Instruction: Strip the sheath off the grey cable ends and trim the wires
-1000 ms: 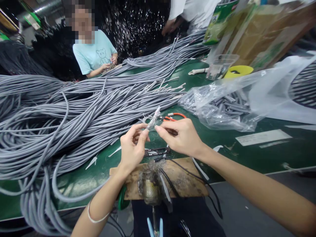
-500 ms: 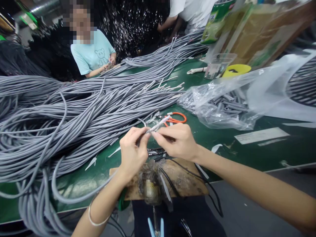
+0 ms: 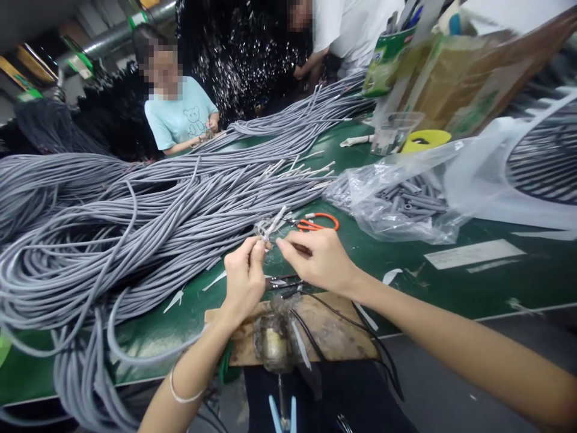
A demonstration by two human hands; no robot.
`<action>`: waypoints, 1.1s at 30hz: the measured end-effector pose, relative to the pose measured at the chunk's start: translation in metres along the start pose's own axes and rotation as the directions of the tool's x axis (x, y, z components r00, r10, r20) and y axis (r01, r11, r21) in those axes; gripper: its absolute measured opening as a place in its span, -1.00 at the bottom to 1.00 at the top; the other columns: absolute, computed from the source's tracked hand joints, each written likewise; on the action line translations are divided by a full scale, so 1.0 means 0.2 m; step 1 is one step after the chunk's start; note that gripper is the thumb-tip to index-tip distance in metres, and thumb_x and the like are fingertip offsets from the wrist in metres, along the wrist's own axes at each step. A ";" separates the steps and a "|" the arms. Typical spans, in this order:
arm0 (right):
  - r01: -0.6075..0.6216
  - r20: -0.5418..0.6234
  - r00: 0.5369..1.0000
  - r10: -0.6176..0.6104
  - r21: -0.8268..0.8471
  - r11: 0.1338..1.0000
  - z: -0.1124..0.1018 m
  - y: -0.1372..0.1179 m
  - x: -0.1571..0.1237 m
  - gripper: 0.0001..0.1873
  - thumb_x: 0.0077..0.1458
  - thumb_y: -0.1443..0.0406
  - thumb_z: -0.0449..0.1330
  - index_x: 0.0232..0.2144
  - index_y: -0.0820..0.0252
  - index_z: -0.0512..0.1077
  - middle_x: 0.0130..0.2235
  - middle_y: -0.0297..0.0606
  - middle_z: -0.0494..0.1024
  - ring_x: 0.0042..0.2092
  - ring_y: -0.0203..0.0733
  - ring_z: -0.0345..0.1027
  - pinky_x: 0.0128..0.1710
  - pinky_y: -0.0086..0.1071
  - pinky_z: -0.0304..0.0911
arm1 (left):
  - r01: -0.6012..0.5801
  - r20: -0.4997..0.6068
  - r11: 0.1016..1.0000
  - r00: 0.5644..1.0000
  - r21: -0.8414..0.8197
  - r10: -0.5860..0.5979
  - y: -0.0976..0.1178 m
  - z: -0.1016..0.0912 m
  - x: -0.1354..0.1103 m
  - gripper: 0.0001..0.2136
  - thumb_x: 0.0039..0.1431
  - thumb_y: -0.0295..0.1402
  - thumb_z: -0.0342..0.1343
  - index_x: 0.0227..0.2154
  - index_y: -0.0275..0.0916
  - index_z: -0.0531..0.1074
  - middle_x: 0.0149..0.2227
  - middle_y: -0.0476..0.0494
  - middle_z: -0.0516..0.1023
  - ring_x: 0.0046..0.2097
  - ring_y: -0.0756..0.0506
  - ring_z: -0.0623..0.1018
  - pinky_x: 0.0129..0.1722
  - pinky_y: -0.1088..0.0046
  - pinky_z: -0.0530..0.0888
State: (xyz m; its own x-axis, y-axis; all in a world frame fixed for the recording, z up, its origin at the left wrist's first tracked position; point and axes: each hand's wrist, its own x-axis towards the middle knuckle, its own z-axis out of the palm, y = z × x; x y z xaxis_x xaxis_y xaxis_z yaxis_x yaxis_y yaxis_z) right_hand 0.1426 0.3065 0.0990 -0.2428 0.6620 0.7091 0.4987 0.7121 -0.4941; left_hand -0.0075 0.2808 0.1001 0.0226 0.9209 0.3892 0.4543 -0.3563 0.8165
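Note:
My left hand pinches the stripped end of a grey cable, whose pale frayed inner strands stick up past the fingertips. The cable curves in from the left under my forearm. My right hand is a little to the right, thumb and fingertips pressed together; whether a fine strand is between them is too small to see. Orange-handled scissors lie just beyond my hands. Dark metal tweezers or scissors lie on the table below my fingers.
A large bundle of grey cables covers the left of the green table. At right are a clear bag of grey tube pieces, a yellow lid and a plastic cup. A wooden board sits in front. A co-worker sits opposite.
My right hand has come off the cable end, leaving a small gap between the hands. The pale strands now stand more upright above my left hand. The view has shifted slightly.

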 end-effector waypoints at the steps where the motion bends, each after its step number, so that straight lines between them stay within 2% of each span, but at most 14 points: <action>1: -0.003 0.001 1.000 0.003 0.009 1.000 0.00 0.00 0.00 -0.61 0.10 0.33 0.03 -0.75 0.22 0.22 -0.75 -0.45 0.14 -0.68 -0.45 -0.03 -0.62 -0.51 -0.08 | 0.050 0.024 0.995 0.999 -0.083 -0.048 0.00 0.00 0.00 -0.72 0.22 -0.19 -0.07 -0.44 -0.27 0.39 -0.62 0.04 0.24 -0.61 0.07 0.18 -0.62 0.56 0.12; 6: 0.024 -0.018 1.000 -0.023 0.055 0.998 0.01 -0.01 -0.01 -0.64 0.10 0.34 0.03 -0.70 0.27 0.35 -0.75 -0.45 0.14 -0.69 -0.46 -0.04 -0.63 -0.53 -0.09 | 0.269 0.185 0.864 0.960 -0.426 -0.208 0.04 0.01 0.01 -0.66 0.10 -0.07 0.06 -0.53 -0.27 0.29 -0.67 0.14 0.00 -0.66 0.14 -0.02 -0.71 0.61 -0.05; 10: 0.041 -0.039 0.998 -0.039 0.069 0.997 0.01 -0.01 -0.01 -0.63 0.11 0.34 0.04 -0.71 0.27 0.32 -0.75 -0.46 0.12 -0.69 -0.47 -0.06 -0.65 -0.53 -0.11 | 0.334 0.249 0.773 0.940 -0.539 -0.232 0.06 0.01 0.02 -0.65 0.04 -0.08 0.13 -0.55 -0.27 0.25 -0.67 0.17 -0.03 -0.68 0.16 -0.05 -0.73 0.64 -0.09; 21: 0.019 -0.022 1.000 -0.016 0.137 0.990 0.01 -0.02 -0.01 -0.62 0.11 0.34 0.03 -0.73 0.24 0.23 -0.73 -0.47 0.09 -0.68 -0.48 -0.10 -0.66 -0.53 -0.12 | 0.366 0.276 0.725 0.929 -0.584 -0.247 0.06 0.00 0.02 -0.66 0.03 -0.08 0.15 -0.54 -0.28 0.28 -0.67 0.17 -0.03 -0.68 0.17 -0.05 -0.74 0.66 -0.09; 25: -0.049 0.013 0.999 0.048 0.238 0.970 0.01 -0.02 -0.01 -0.61 0.11 0.32 0.02 -0.74 0.23 0.18 -0.72 -0.48 0.04 -0.67 -0.48 -0.13 -0.67 -0.53 -0.15 | 0.372 0.280 0.717 0.927 -0.589 -0.251 0.06 0.01 0.01 -0.66 0.02 -0.09 0.16 -0.54 -0.27 0.27 -0.66 0.16 -0.02 -0.68 0.17 -0.05 -0.74 0.67 -0.08; 29: -0.068 0.028 0.998 0.062 0.343 0.937 0.01 -0.03 -0.01 -0.61 0.10 0.32 0.01 -0.74 0.22 0.13 -0.71 -0.49 0.01 -0.66 -0.48 -0.15 -0.68 -0.53 -0.16 | 0.415 0.352 0.692 0.904 -0.591 -0.241 0.06 0.02 0.01 -0.64 0.00 -0.07 0.16 -0.57 -0.26 0.23 -0.67 0.17 -0.02 -0.68 0.17 -0.07 -0.74 0.65 -0.09; 31: -0.062 0.026 0.998 0.056 0.336 0.940 0.01 -0.03 -0.01 -0.61 0.11 0.32 0.01 -0.74 0.22 0.13 -0.71 -0.48 0.01 -0.66 -0.49 -0.14 -0.68 -0.54 -0.15 | 0.398 0.350 0.718 0.909 -0.571 -0.225 0.05 0.03 0.01 -0.63 0.02 -0.05 0.14 -0.57 -0.25 0.21 -0.67 0.17 -0.02 -0.68 0.16 -0.07 -0.74 0.63 -0.09; 33: -0.053 0.012 0.999 0.052 0.280 0.959 0.01 -0.03 -0.01 -0.60 0.11 0.33 0.01 -0.74 0.22 0.13 -0.71 -0.48 0.03 -0.66 -0.48 -0.12 -0.67 -0.54 -0.13 | 0.336 0.287 0.792 0.934 -0.509 -0.211 0.04 0.03 0.01 -0.64 0.05 -0.05 0.11 -0.57 -0.25 0.23 -0.67 0.15 -0.01 -0.66 0.14 -0.05 -0.72 0.61 -0.07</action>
State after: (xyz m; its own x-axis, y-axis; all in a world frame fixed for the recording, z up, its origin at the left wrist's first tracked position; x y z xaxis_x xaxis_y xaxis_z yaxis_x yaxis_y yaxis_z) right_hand 0.1381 0.3022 0.0989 -0.2263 0.7006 0.6767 0.2581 0.7131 -0.6519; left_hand 0.0023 0.2801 0.1044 0.1810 0.9811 0.0687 -0.0859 -0.0538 0.9949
